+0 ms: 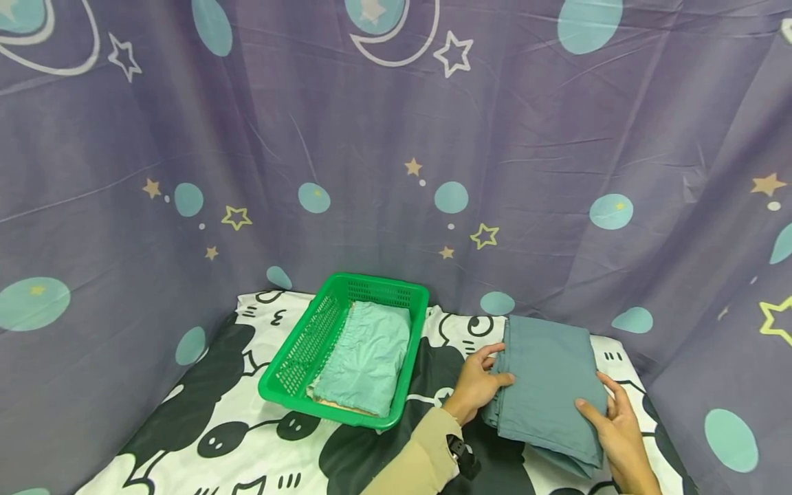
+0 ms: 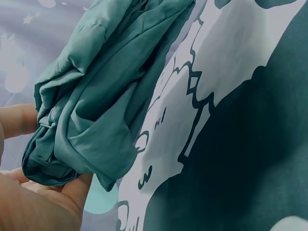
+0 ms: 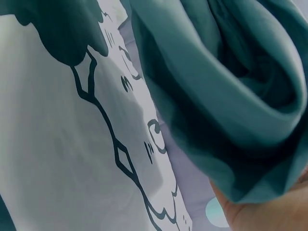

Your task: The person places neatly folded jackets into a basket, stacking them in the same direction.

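Note:
A folded grey-blue cloth, several layers thick, is held between both hands at the right of the head view. My left hand grips its left edge, with the thumb on the top face. On the opposite edge, my right hand holds the cloth with its thumb on top. The left wrist view shows the layered folds of the cloth between the thumb and fingers of the left hand. In the right wrist view a rounded fold of the cloth hides most of the right hand.
Left of the cloth, a green plastic basket contains a folded light-teal garment with a gathered edge. Beneath lies a black-and-white cartoon-print sheet. Purple curtains with stars and moons enclose the back and sides.

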